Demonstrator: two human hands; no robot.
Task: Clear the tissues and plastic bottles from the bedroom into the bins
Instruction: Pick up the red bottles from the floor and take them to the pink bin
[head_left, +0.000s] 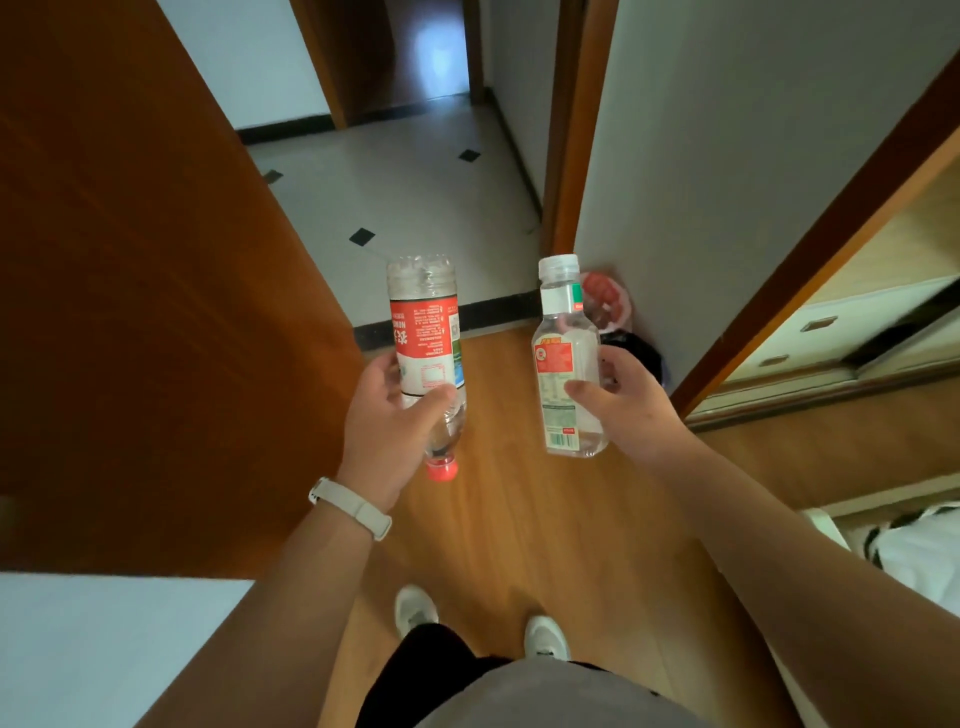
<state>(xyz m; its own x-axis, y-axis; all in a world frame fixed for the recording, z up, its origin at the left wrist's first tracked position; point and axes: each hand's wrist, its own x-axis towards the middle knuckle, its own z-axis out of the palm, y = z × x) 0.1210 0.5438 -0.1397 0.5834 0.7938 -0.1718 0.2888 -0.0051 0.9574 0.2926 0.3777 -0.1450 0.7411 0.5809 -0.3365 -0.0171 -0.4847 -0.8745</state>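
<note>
My left hand (387, 415) grips a clear plastic bottle with a red label (426, 332), held upside down with its red cap pointing at the floor. My right hand (631, 402) grips a second clear bottle (563, 364), upright, with a white cap and a red and green label. Both bottles are held at chest height above the wooden floor. Behind the right bottle, against the wall, stand two small bins: one lined with a pink bag (608, 299) and a dark one (641, 353), both partly hidden by my right hand and bottle.
An open wooden door (130, 260) fills the left side. The doorway leads to a white tiled hallway (405, 182). A wardrobe with a sliding door (831, 332) stands at right. Bedding (914, 551) shows at the lower right. My feet stand on the wooden floor (519, 519).
</note>
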